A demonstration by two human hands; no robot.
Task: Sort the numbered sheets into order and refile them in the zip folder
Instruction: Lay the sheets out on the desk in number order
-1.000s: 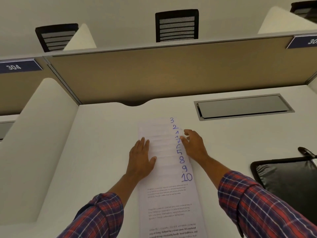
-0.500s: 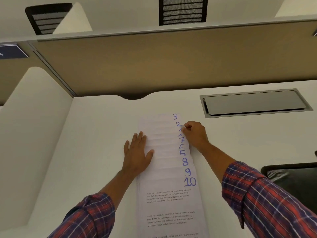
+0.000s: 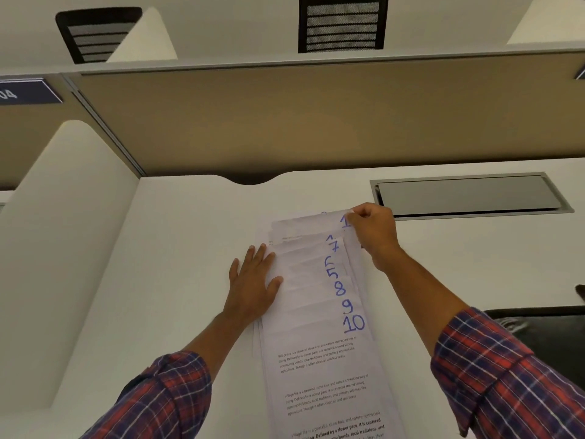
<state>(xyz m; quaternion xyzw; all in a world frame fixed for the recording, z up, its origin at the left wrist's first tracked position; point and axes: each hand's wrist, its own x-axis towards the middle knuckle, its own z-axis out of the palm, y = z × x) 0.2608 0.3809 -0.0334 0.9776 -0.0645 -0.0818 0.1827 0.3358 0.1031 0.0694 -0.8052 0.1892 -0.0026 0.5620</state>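
Head view of a white desk (image 3: 190, 248) in an office cubicle. A tan partition panel (image 3: 316, 122) closes the far side, and a white side divider (image 3: 63, 248) with a rounded top stands at the left. A grey metal hatch (image 3: 468, 194) is set flush into the desk top at the far right. Beyond the panel, two black mesh-backed chairs (image 3: 343, 23) show, and a blue number plate (image 3: 25, 91) hangs on the next bay at the left. The numbered sheets (image 3: 316, 312) lie at the centre of the desk, fanned in a line running away from the person, so that the blue handwritten numbers 7, 5, 8, 9 and 10 show down the right edge, with partly covered digits between them. The left hand (image 3: 253, 286) lies flat on the left edge of the fan, its fingers (image 3: 258, 258) straight and slightly spread, the thumb resting on the paper. The right hand (image 3: 375, 232) is curled at the far end of the fan, its fingertips (image 3: 354, 213) pinching the top right corner of the sheet marked 1 (image 3: 304, 224). Both forearms wear rolled plaid sleeves (image 3: 512, 381). The black zip folder (image 3: 544, 340) lies at the right edge of the desk, beside the right forearm, partly out of view; whether it is zipped cannot be told.
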